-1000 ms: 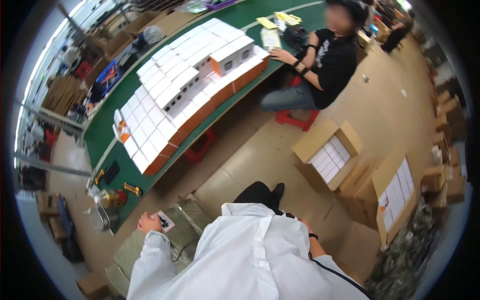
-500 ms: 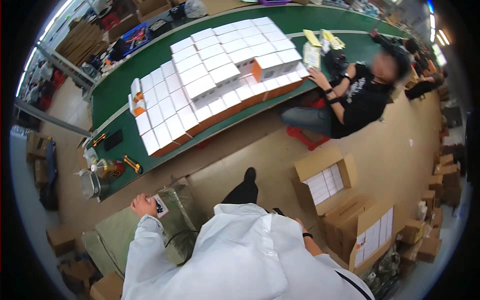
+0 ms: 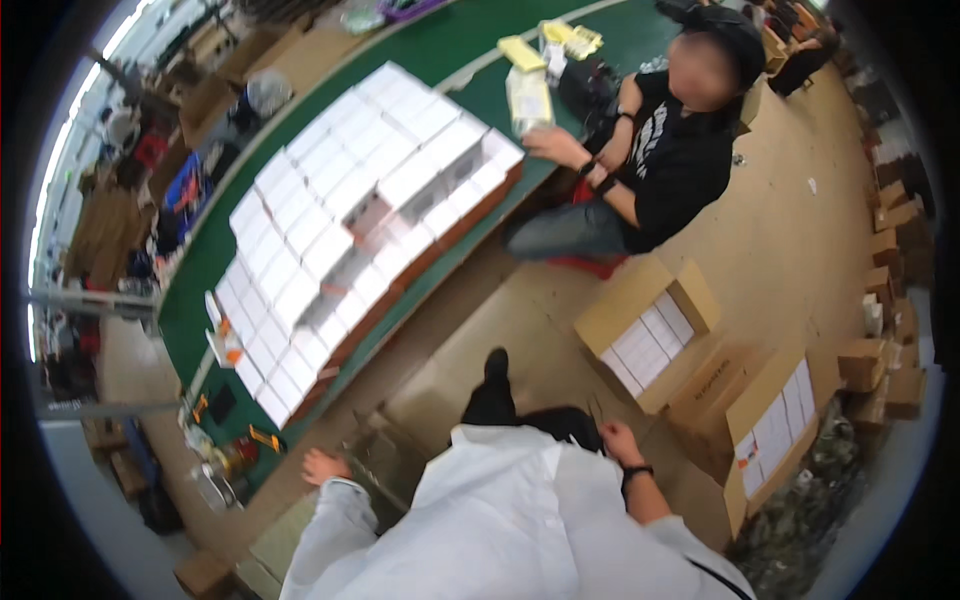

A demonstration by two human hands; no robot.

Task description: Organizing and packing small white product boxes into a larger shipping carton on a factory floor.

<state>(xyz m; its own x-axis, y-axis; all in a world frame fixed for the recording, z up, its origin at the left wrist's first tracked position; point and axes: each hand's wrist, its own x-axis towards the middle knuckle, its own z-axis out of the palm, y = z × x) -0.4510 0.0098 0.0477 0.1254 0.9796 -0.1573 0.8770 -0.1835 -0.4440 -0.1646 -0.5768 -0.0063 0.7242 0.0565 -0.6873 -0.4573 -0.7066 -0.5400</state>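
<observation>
Left hand (image 3: pixel 322 466) no longer shows the small card it held, now resting loosely open beside a cardboard box (image 3: pixel 385 462) | right hand (image 3: pixel 618 441) curled at the dark trouser leg (image 3: pixel 500 400), grip unclear | co-worker (image 3: pixel 660 150) seated at green table (image 3: pixel 440 60).

We have one view, from a wide fisheye camera worn on the head, looking steeply down over our own white-sleeved shoulders and forearms, which rise from the lower edge. Our left hand (image 3: pixel 322 466) and right hand (image 3: pixel 618 440) sit near, low in the picture. Farther off, the green tabletop (image 3: pixel 450 55) runs slantwise from near left to far right, its edges bending toward the rim. A seated person (image 3: pixel 668 160) lies far right. There is no second view to share anything with.
</observation>
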